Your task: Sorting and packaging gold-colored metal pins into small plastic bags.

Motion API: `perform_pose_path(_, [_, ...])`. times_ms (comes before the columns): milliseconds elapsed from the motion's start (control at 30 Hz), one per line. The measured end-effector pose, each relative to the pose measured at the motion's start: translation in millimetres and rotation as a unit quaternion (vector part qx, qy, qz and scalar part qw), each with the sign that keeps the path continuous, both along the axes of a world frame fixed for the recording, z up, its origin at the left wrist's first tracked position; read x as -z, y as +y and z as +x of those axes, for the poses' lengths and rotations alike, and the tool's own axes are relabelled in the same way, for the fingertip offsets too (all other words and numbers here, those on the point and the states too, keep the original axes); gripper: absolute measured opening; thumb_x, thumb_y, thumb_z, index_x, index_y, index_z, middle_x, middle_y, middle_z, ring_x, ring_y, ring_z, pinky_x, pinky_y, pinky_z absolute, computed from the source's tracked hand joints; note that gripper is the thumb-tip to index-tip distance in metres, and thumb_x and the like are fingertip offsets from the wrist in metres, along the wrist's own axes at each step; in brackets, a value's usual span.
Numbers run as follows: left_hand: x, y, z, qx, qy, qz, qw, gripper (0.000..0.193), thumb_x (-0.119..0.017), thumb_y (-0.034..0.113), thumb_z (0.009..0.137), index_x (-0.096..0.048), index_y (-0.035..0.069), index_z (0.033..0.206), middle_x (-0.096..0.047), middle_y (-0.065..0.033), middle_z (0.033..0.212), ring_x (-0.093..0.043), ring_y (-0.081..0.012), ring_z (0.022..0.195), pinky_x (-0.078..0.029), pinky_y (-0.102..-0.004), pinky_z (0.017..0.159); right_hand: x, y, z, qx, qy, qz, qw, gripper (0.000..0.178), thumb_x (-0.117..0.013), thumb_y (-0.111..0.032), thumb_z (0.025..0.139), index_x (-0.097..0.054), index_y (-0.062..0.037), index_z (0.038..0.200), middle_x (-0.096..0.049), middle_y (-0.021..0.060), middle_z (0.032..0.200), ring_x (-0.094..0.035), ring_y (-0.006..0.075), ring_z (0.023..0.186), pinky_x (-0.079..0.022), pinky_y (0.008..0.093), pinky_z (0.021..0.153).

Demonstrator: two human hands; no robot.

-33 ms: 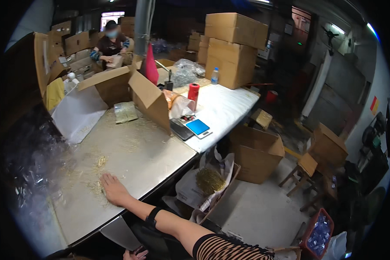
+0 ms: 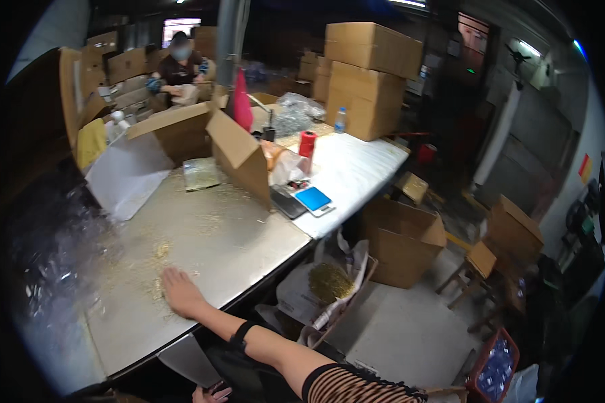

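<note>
My right hand (image 2: 181, 293) lies flat on the metal-topped table (image 2: 249, 245), fingers stretched out and slightly blurred. Thin gold-coloured bits (image 2: 160, 252) are scattered beside its fingertips and across the tabletop. Low at the picture's bottom edge, below the table's front, is my left hand (image 2: 212, 394), partly cut off. Its fingers are curled around something dark that I cannot make out. Just above it, a pale flat sheet or panel (image 2: 189, 361) hangs under the table edge. A lined box (image 2: 296, 287) to the right of my forearm contains a heap of similar gold bits (image 2: 330, 282).
An open carton (image 2: 238, 158), a flat clear packet (image 2: 200, 174), a blue-topped scale (image 2: 314, 199) and a red cylinder (image 2: 307, 143) stand on the tables. Another open carton (image 2: 403, 252) and a wooden stool (image 2: 474, 269) occupy the floor at right. A masked person (image 2: 179, 70) works behind.
The whole view has shifted slightly, so the scene sits a little further right. My right hand stays flat on the table, more blurred now.
</note>
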State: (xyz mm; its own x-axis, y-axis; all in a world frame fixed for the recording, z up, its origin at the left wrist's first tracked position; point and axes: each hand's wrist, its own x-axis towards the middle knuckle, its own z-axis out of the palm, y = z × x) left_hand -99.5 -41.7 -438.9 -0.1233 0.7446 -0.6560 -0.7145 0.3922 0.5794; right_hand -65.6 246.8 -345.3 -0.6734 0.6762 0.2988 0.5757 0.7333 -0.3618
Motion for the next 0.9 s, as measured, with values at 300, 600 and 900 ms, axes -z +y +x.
perform_pose_path(300, [-14.6, -5.9, 7.0, 0.064, 0.026, 0.073, 0.995, 0.054, -0.028, 0.039, 0.098, -0.041, -0.005, 0.127, -0.056, -0.0244, 0.117, -0.064, -0.038, 0.09, -0.055, -0.0305, 0.06, -6.7, -1.7, 7.9, 0.003, -0.026, 0.039, 0.999, 0.052, -0.035, -0.014, 0.086, -0.032, 0.0068, 0.134, -0.03, 0.024, 0.142, -0.025, 0.0358, 0.135, -0.02, 0.0456, 0.11])
perform_pose_path(600, [-7.8, -6.1, 12.6, 0.079, 0.042, 0.094, 0.992, 0.054, -0.025, 0.036, 0.098, -0.04, -0.006, 0.127, -0.056, -0.0256, 0.117, -0.065, -0.0376, 0.089, -0.055, -0.0312, 0.061, -2.1, 4.6, 4.8, 0.008, -0.079, 0.084, 0.993, 0.056, -0.038, -0.024, 0.089, -0.029, 0.0055, 0.136, -0.027, 0.0223, 0.144, -0.022, 0.0348, 0.136, -0.02, 0.0454, 0.11])
perform_pose_path(900, [-28.6, -9.7, 5.7, 0.07, 0.056, 0.076, 0.993, 0.053, -0.028, 0.039, 0.098, -0.038, -0.003, 0.129, -0.058, -0.0248, 0.115, -0.066, -0.0358, 0.085, -0.055, -0.0308, 0.061, -5.4, 49.2, 7.9, 0.046, -0.087, 0.009, 0.995, 0.06, -0.038, -0.031, 0.091, -0.027, 0.0042, 0.138, -0.024, 0.0199, 0.146, -0.022, 0.0334, 0.137, -0.021, 0.0438, 0.11])
